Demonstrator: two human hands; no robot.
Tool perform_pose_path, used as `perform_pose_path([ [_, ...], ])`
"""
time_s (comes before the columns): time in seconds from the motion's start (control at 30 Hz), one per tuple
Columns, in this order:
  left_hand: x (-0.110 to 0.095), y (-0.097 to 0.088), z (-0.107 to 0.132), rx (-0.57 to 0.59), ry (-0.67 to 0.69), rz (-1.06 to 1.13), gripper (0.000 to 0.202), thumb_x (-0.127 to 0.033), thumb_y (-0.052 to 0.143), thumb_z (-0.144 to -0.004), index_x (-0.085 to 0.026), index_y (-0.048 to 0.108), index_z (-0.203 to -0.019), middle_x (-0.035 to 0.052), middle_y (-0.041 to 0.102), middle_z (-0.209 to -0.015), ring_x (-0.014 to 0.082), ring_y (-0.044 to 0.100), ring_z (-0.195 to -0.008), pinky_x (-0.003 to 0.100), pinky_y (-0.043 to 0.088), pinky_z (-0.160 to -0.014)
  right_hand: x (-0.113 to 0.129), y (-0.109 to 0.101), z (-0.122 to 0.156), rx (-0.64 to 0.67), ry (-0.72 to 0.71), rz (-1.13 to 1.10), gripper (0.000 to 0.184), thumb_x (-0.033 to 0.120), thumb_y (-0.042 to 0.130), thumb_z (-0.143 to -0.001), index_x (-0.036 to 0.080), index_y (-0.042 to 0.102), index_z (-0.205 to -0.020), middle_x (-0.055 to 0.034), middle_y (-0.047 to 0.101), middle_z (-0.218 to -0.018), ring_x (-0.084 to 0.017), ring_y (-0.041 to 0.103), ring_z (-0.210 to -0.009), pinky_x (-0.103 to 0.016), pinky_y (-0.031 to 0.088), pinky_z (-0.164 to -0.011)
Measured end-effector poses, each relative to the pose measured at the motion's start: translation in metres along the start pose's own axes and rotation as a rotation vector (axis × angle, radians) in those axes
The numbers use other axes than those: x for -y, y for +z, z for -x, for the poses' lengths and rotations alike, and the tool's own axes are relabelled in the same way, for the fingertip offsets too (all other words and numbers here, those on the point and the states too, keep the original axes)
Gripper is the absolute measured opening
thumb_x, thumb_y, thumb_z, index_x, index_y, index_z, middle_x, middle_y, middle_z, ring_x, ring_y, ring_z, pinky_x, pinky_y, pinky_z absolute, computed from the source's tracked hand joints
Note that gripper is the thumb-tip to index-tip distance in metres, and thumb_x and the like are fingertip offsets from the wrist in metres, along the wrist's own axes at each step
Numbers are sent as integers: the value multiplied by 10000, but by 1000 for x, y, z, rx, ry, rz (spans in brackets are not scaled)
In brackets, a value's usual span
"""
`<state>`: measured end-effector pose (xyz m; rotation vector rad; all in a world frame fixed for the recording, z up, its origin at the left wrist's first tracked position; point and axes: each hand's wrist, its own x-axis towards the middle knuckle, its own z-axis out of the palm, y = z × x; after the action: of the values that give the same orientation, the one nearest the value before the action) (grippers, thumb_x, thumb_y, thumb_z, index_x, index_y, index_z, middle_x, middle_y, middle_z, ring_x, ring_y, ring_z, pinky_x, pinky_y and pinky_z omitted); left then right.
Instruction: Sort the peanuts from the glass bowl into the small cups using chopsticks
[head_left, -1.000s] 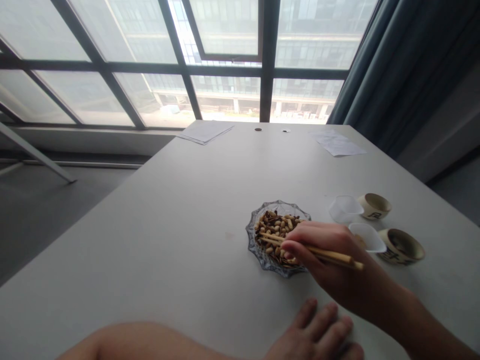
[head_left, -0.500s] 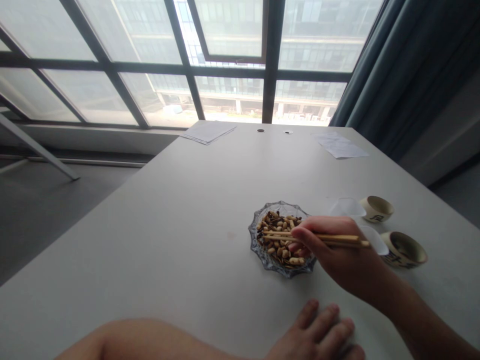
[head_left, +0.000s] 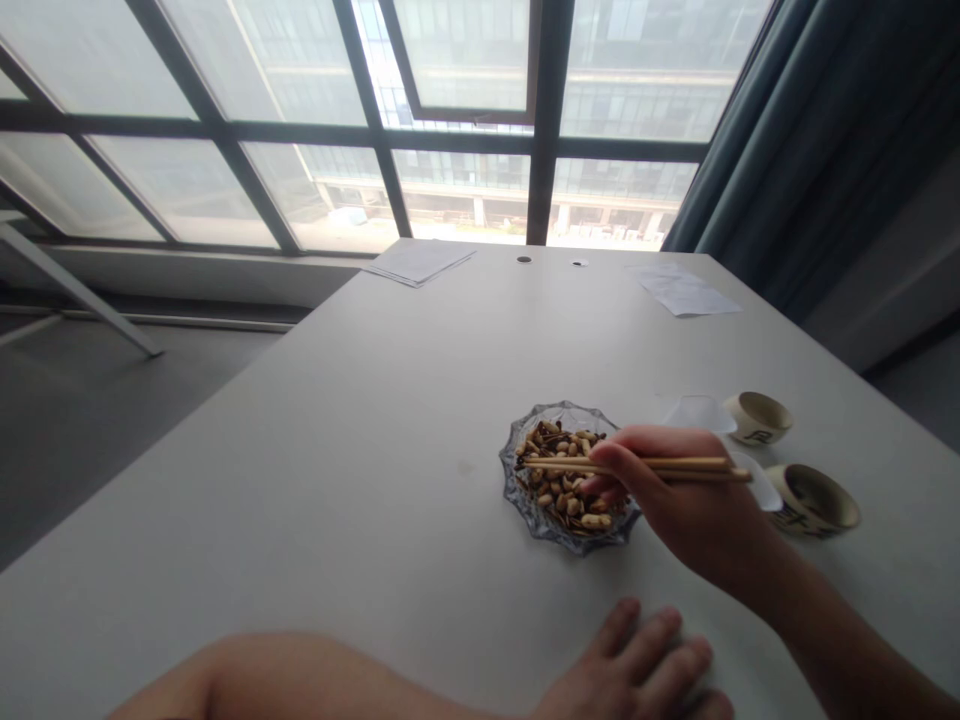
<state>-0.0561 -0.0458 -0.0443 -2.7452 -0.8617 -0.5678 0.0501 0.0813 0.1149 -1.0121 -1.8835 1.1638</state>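
Observation:
My right hand is closed around a pair of wooden chopsticks, held nearly level with the tips pointing left. The tips are over the left side of a scalloped clear glass bowl. Inside the bowl lies a mix of peanuts and dark, thin seeds or shells. A small dark piece seems to be at the chopstick tips; whether it is gripped I cannot tell. My left hand rests flat on the white table, fingers spread, in front of the bowl and touching nothing else.
Two beige cups with dark characters, a far cup and a near cup, stand at the right. Beside them are two translucent white dishes, one behind my right hand. Papers and another sheet lie at the table's far end.
The chopstick tips have drawn closer together and lifted slightly, with my right hand rising a little. My left hand stays in place.

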Motion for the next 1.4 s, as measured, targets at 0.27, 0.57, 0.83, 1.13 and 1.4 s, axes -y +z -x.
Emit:
perform_pose_path([
  [0.27, 1, -2, -2, -20, -1, -13, 312, -354, 432, -1180, -293, 589, -1441, 29, 530, -1534, 266, 496, -1398, 454, 424, -1125, 12, -3, -2, 44, -111, 100, 304, 401, 684, -984, 185, 742, -778, -30, 741, -727, -156, 685, -662, -243, 516, -611],
  [0.57, 0, 0, -1, 2, 3, -1, 310, -367, 445, -1175, -283, 581, -1440, 47, 504, -1563, 275, 490, -1410, 455, 430, -1125, 19, -5, -2, 121, -159, 196, 297, 348, 653, -1007, 181, 729, -774, -27, 699, -733, -149, 615, -666, -259, 458, -619],
  [0.83, -2, 6, 0, -47, -8, -18, 294, -373, 466, -1170, -298, 604, -1418, 33, 529, -1541, 264, 508, -1394, 455, 433, -1125, 15, -5, -2, 159, -191, 170, 307, 352, 640, -1019, 176, 721, -781, -28, 699, -766, -148, 620, -701, -260, 463, -649],
  [1.13, -1, 5, -1, -30, -12, -16, 288, -372, 450, -1174, -293, 604, -1404, 36, 521, -1546, 271, 495, -1405, 458, 430, -1125, 10, -1, -4, 83, -146, 164, 353, 417, 641, -1008, 180, 729, -762, -39, 723, -731, -158, 638, -658, -268, 476, -617],
  [1.4, -3, 4, -1, -43, -18, -19, 296, -365, 433, -1178, -286, 599, -1410, 34, 515, -1550, 267, 490, -1404, 455, 421, -1128, 5, 2, -1, 52, -166, 181, 379, 414, 636, -1016, 175, 709, -732, -28, 707, -701, -144, 629, -637, -260, 463, -608],
])
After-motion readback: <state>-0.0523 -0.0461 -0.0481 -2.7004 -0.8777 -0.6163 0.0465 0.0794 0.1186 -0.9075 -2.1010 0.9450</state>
